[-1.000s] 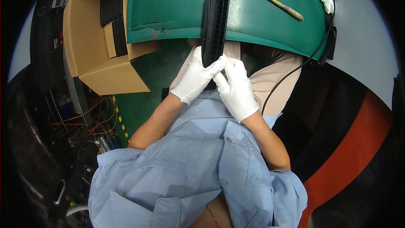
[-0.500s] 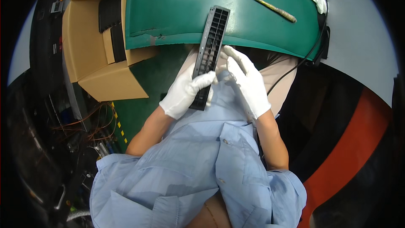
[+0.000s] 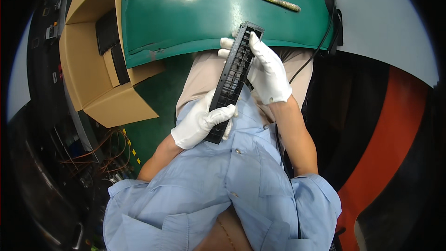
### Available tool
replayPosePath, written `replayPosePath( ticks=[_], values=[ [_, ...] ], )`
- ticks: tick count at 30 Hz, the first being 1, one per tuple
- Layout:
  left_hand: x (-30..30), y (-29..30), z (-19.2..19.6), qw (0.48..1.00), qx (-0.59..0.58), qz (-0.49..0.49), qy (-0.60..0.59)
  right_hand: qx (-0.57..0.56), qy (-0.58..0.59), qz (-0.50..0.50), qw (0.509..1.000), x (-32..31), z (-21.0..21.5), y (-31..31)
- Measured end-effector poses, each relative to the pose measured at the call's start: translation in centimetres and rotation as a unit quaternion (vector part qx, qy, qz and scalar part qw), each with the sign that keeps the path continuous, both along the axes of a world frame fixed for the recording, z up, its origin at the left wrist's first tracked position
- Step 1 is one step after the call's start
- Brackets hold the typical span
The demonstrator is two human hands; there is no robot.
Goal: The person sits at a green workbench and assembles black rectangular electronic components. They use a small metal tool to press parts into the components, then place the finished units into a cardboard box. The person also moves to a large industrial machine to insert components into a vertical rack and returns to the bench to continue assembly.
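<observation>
the gloved left hand clamps the near end of a long black slotted plastic grille above the lap, the gloved right hand closes around its far end just before the green table, where a slim yellow-handled tool lies beyond.

Black grille now flat-side up, lengthwise.

The long slotted plastic part runs lengthwise from the near edge of the table down over the lap. The left hand grips its near end, the right hand its far end at the table edge. A hand tool lies toward the far right corner. The open cardboard box sits off the table's left edge.
</observation>
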State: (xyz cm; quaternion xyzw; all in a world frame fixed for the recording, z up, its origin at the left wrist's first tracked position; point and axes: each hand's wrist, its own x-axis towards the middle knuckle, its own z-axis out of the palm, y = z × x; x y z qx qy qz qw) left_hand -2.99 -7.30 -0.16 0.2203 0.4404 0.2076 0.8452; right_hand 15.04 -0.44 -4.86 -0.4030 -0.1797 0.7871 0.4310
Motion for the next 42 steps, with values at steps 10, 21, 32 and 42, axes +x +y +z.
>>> replayPosePath(
  ticks=[10,21,32,42],
  values=[
    [0.1,-0.6,-0.1,1.0,-0.003,-0.01,0.009,-0.048,0.027,-0.045,0.997,0.1,0.3,0.6],
    [0.0,-0.8,-0.3,0.999,-0.047,0.006,-0.021,-0.087,0.025,-0.05,0.995,0.3,-0.5,0.5],
    [0.4,-0.8,0.1,0.998,-0.062,0.008,-0.024,-0.099,0.034,-0.053,0.993,0.8,-1.0,0.1],
    [0.5,-1.0,-0.4,0.998,-0.053,0.017,-0.027,-0.094,0.021,-0.06,0.994,1.0,-1.3,-0.1]
  ],
)
